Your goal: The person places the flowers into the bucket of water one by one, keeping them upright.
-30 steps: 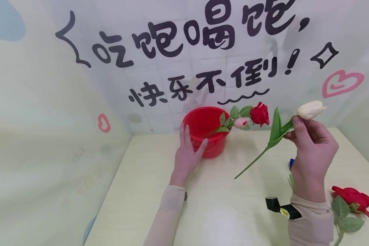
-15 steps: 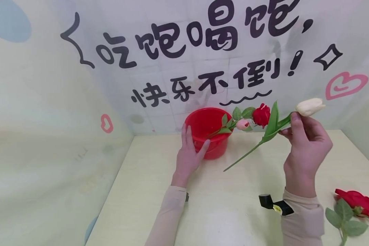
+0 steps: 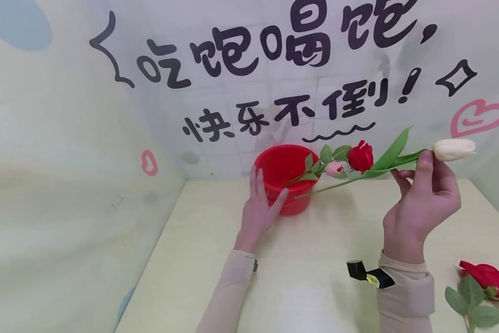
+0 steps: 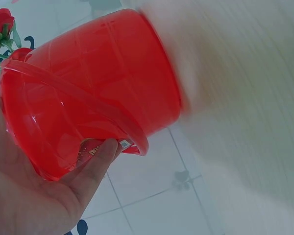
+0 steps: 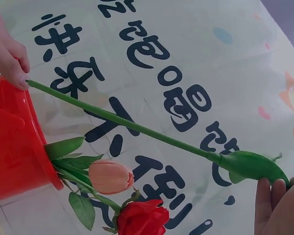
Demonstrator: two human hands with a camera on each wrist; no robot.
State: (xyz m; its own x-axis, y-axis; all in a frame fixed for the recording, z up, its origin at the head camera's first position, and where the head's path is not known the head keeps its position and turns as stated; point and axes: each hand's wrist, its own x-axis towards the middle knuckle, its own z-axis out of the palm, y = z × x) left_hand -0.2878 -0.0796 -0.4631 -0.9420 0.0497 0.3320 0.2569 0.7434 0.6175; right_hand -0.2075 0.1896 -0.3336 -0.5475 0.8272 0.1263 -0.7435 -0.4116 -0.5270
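My left hand [image 3: 255, 215] rests against the left and front of a red bucket [image 3: 295, 209], its fingers spread and mostly straight along the outer wall. In the left wrist view, a fingertip lies by the label [image 4: 88, 149]. My right hand [image 3: 415, 210] pinches a white tulip [image 3: 453, 149] by its green stem just below the bloom, holding it nearly level. The stem's free end overlaps the bucket's front in the head view; whether it touches is unclear. Inside the bucket lean a red rose [image 3: 360, 156] and a pink tulip [image 3: 334, 169], heads beyond the right rim.
Another red rose [image 3: 488, 280] with green leaves lies at the table's right side. Behind the bucket, a pale wall sheet [image 3: 232, 88] carries large dark characters. The pale wooden table [image 3: 307, 273] extends beneath both forearms.
The right hand has tipped the white tulip flatter, and its stem end has moved left and up to the bucket's front. The left hand stays on the bucket. The head view has shifted slightly.
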